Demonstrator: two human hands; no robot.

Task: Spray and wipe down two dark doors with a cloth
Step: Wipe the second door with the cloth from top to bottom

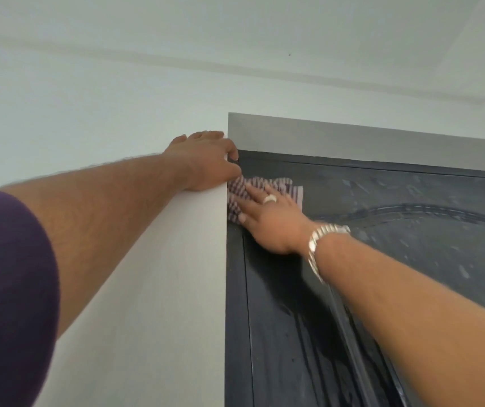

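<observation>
Cloth [267, 195], striped, lies flat under the right hand [267, 221] at the dark door [411, 230]'s upper left corner, mid-frame; straight fingers [253, 198] press it. Left hand [206, 160] rests on the white wall [147, 259] edge, thumb curled round it.

Both arms raised, left grip [206, 160] flat, right grip [267, 218] flat, fingers straight

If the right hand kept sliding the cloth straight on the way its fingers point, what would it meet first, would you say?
The right hand presses the striped cloth flat on the dark door, fingers pointing up-left. It would probably first meet the white wall edge at the frame, just below the left hand resting there.
</observation>
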